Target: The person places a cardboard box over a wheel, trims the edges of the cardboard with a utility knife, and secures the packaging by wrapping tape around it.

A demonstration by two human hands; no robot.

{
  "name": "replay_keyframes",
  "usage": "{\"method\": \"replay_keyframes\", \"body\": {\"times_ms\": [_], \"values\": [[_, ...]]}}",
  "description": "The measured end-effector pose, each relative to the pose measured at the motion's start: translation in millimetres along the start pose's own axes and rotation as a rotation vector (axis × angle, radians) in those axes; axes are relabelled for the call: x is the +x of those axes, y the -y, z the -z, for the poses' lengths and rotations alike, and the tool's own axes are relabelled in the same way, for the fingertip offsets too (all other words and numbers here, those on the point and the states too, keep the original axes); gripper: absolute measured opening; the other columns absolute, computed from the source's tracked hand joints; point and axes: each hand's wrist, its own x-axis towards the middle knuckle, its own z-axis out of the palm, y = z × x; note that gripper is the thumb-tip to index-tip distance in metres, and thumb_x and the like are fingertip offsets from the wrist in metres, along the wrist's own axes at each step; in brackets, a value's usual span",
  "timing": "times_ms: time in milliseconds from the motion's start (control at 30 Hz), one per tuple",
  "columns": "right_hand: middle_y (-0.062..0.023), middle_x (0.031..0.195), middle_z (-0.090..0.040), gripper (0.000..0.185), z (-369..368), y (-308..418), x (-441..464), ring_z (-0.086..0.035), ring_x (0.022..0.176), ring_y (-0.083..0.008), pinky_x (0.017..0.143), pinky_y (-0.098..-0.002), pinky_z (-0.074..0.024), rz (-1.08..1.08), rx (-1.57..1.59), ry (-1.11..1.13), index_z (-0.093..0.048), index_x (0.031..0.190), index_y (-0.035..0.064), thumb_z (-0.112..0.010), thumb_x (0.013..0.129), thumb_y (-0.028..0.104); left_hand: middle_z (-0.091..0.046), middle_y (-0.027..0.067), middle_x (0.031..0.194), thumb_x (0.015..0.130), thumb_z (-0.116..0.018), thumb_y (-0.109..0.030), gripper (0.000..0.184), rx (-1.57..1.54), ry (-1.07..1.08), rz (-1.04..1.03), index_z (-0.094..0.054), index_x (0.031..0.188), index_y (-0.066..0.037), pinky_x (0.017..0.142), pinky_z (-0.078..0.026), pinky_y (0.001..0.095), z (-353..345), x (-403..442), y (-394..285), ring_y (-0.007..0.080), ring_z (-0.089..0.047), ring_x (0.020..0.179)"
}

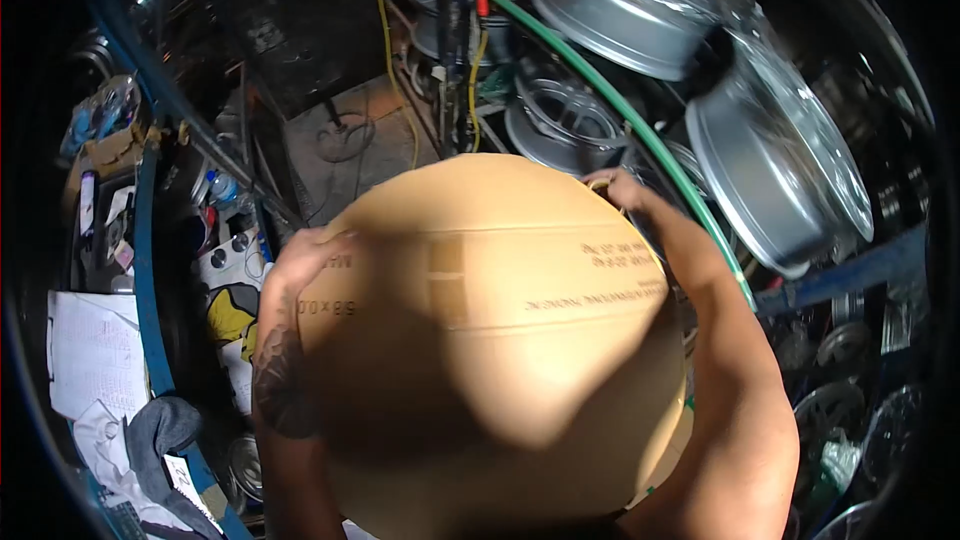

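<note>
A large round piece of cardboard (560, 370) with printed text and a strip of brown tape fills the middle of the head view, close to the camera. At its upper left edge my left hand (308, 258) grips the rim, fingers partly hidden. On the upper right edge my right hand (618, 190) is closed round the rim. Shadows fall across the cardboard's face, and it hides whatever lies beneath it.
Silver wheel rims (765, 150) lie on a rack at the right, crossed by a green bar (620, 105). Papers (98, 350), cloths and a blue shelf edge (150, 270) are at the left. A dark box (310, 20) stands behind.
</note>
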Motion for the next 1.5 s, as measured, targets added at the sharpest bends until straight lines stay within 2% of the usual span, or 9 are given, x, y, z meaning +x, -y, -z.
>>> {"method": "replay_keyframes", "body": {"times_ms": [133, 233, 433, 733, 800, 900, 1200, 1367, 1500], "values": [[-0.0114, 0.126, -0.072, 0.044, -60.2, -14.4, -114.0, -0.068, 0.111, -0.0194, 0.099, -0.0345, -0.0527, 0.098, 0.448, -0.333, -0.069, 0.129, 0.0006, -0.077, 0.088, 0.015, -0.076, 0.0064, 0.105, 0.097, -0.073, -0.037, 0.047, -0.042, -0.121, 0.092, -0.073, 0.123, 0.002, 0.08, -0.052, 0.0273, -1.2, -12.2, 17.6, 0.0119, -0.068, 0.089], [-0.0157, 0.13, -0.07, 0.041, -70.8, -37.8, -168.6, -0.069, 0.114, -0.0259, 0.096, -0.0357, -0.0529, 0.455, -0.427, -0.656, -0.068, 0.131, 0.0018, -0.072, 0.091, 0.013, -0.076, 0.0071, 0.106, 0.097, -0.073, -0.038, 0.049, -0.035, -0.162, 0.118, -0.072, 0.124, 0.003, 0.08, -0.053, 0.0279, -3.5, -29.6, 15.8, 0.0129, -0.069, 0.089], [-0.0108, 0.121, -0.074, 0.045, -105.0, -17.2, -348.1, -0.068, 0.109, -0.0352, 0.096, -0.0421, -0.0556, 0.119, -0.42, -0.956, -0.075, 0.114, 0.0114, -0.054, 0.078, -0.007, -0.075, 0.0095, 0.112, 0.099, -0.07, -0.042, 0.058, -0.093, -0.16, 0.137, -0.067, 0.129, 0.006, 0.081, -0.055, 0.0307, -0.2, -47.6, 25.4, 0.0155, -0.07, 0.09], [-0.0223, 0.116, -0.075, 0.061, -235.1, 22.2, -541.1, -0.072, 0.114, -0.0267, 0.096, -0.0369, -0.0545, -0.186, 0.562, -0.566, -0.068, 0.13, 0.0004, -0.046, 0.074, -0.013, -0.074, 0.0104, 0.111, 0.101, -0.062, -0.053, 0.067, 0.006, -0.291, 0.17, -0.066, 0.129, 0.008, 0.082, -0.055, 0.0305, -2.7, -81.0, 43.3, 0.0169, -0.071, 0.09], [-0.0224, 0.117, -0.074, 0.066, -247.5, -9.6, -531.0, -0.072, 0.114, -0.0229, 0.096, -0.0356, -0.0539, -0.01, 0.206, -0.568, -0.066, 0.133, 0.003, -0.045, 0.073, -0.014, -0.074, 0.0105, 0.111, 0.101, -0.061, -0.054, 0.067, -0.018, -0.327, 0.173, -0.066, 0.128, 0.008, 0.082, -0.055, 0.0305, -3.5, -99.1, 54.3, 0.0171, -0.071, 0.09], [-0.0221, 0.113, -0.075, 0.065, -202.8, -8.8, -510.1, -0.072, 0.11, -0.0206, 0.094, -0.035, -0.0536, 0.252, 0.389, -0.436, -0.068, 0.131, 0.0064, -0.046, 0.073, -0.013, -0.075, 0.0106, 0.11, 0.101, -0.06, -0.055, 0.069, -0.043, -0.401, 0.178, -0.066, 0.128, 0.008, 0.082, -0.055, 0.0306, -5.2, -137.7, 71.7, 0.0173, -0.071, 0.091], [-0.0106, 0.117, -0.075, 0.045, -95.8, -73.8, -335.2, -0.071, 0.1, -0.0176, 0.086, -0.0299, -0.0543, 0.114, 0.584, -0.598, -0.072, 0.125, 0.0026, -0.055, 0.085, -0.008, -0.075, 0.014, 0.107, 0.103, -0.053, -0.061, 0.075, 0.044, -0.584, 0.367, -0.067, 0.126, 0.01, 0.084, -0.056, 0.0332, -82.1, -325.2, 96.3, 0.02, -0.071, 0.092], [0.0004, 0.125, -0.069, 0.043, -122.0, -74.0, -450.9, -0.062, 0.094, -0.0074, 0.069, -0.0227, -0.0501, -0.008, 0.493, -0.625, -0.064, 0.139, 0.0098, -0.057, 0.098, -0.002, -0.075, 0.0159, 0.092, 0.105, -0.046, -0.063, 0.073, -0.145, -0.521, 0.363, -0.069, 0.113, 0.006, 0.06, -0.058, 0.0331, -165.1, -410.1, 97.8, 0.0212, -0.072, 0.07], [-0.0092, 0.126, -0.071, 0.057, -227.5, -88.0, -575.7, -0.066, 0.084, -0.0083, 0.066, -0.0223, -0.0523, 0.08, 0.426, -0.55, -0.063, 0.14, 0.0017, -0.049, 0.088, -0.016, -0.073, 0.0187, 0.079, 0.104, -0.047, -0.062, 0.071, -0.256, -0.324, 0.57, -0.067, 0.108, 0.005, 0.052, -0.057, 0.0298, -217.7, -454.0, 90.2, 0.0224, -0.07, 0.058]]}}
